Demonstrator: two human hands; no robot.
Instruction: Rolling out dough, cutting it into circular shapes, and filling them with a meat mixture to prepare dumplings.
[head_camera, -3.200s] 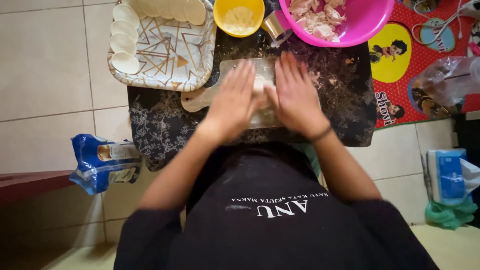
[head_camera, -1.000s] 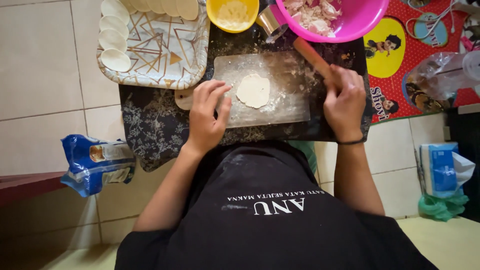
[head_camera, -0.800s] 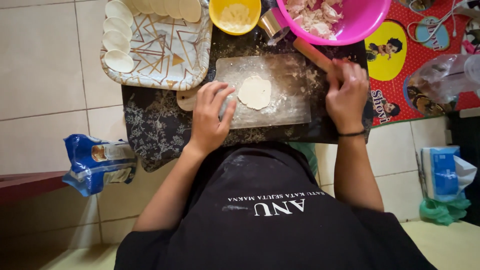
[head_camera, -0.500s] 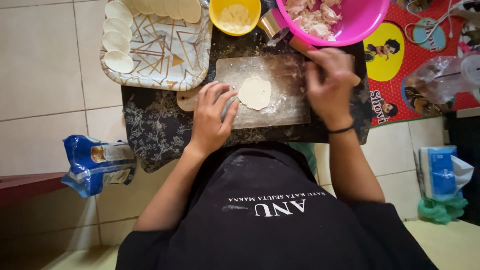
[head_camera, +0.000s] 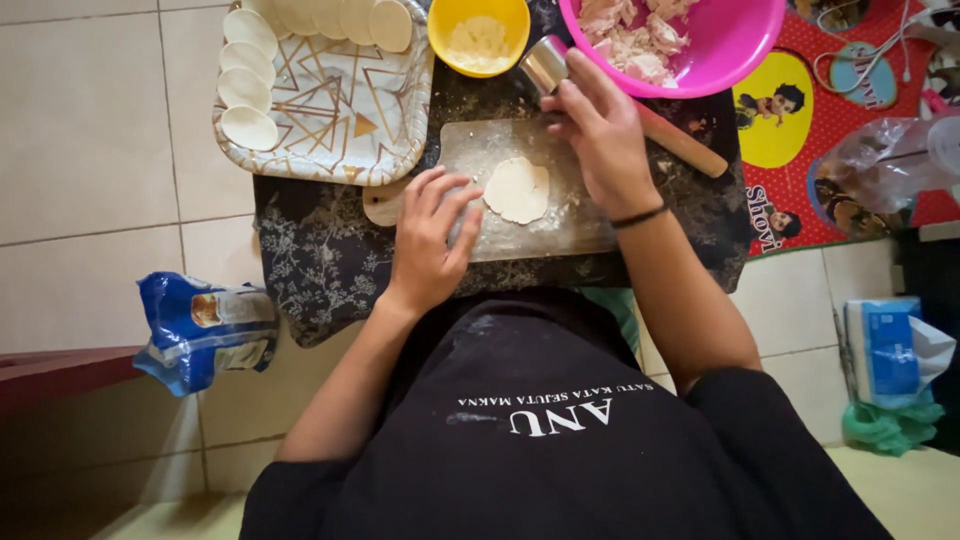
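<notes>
A flat round of dough (head_camera: 517, 190) lies on a floured wooden board (head_camera: 580, 225) set on a dark patterned mat (head_camera: 310, 260). My left hand (head_camera: 430, 235) rests on the board's left end, fingers spread, just left of the dough. At the board's far edge my right hand (head_camera: 600, 135) has its fingertips closed around a small metal cylinder cutter (head_camera: 543, 63). The wooden rolling pin (head_camera: 685, 145) lies loose on the mat, right of that hand.
A patterned tray (head_camera: 340, 120) with several cut dough rounds (head_camera: 248, 127) stands at the far left. A yellow bowl (head_camera: 478, 35) and a pink bowl of filling (head_camera: 660, 35) sit behind the board. A blue bag (head_camera: 200, 325) lies on the tiled floor.
My right hand has let go of the rolling pin and moved left to the metal cutter. The rolled dough round lies still on the board; my left hand stays beside it.
</notes>
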